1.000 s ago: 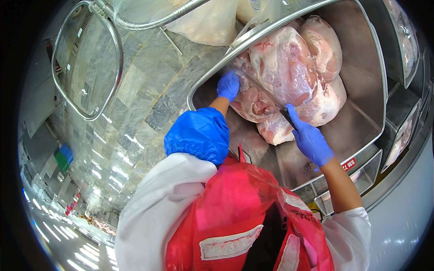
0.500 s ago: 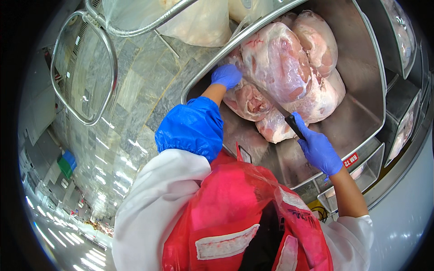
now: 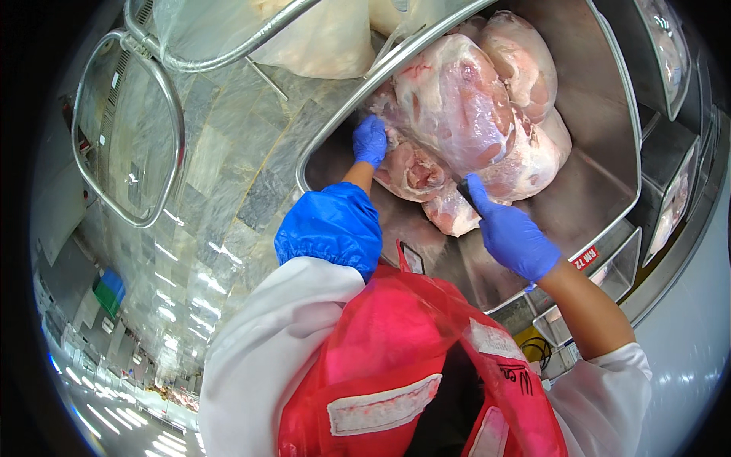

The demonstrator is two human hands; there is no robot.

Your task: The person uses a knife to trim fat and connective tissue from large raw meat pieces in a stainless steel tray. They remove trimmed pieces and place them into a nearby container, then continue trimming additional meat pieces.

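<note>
Several large, pale pink pieces of raw meat (image 3: 445,107) sit heaped in a deep steel bin (image 3: 579,183). My left hand (image 3: 369,141), blue-gloved with curled fingers, grips the left edge of the lower piece (image 3: 417,171); its fingertips are partly hidden against the meat. My right hand (image 3: 514,240), also gloved, is closed on the black handle of a knife (image 3: 470,196) at the front of the heap. The blade points up and leftward, along the gap between the big upper piece and the lower one, and is mostly hidden there.
Beyond the bin's left rim are a tiled floor (image 3: 236,160), metal hoop rails (image 3: 181,129) and large pale plastic bags (image 3: 304,46). More steel bins (image 3: 655,206) with meat line the right side, beside a pale curved surface (image 3: 678,335). A green-blue crate (image 3: 110,293) stands far left.
The knife drew back toward the lower right half a second ago and is now deeper in the gap again. My left hand's fingers have shifted slightly along the meat. The view has moved a little.
</note>
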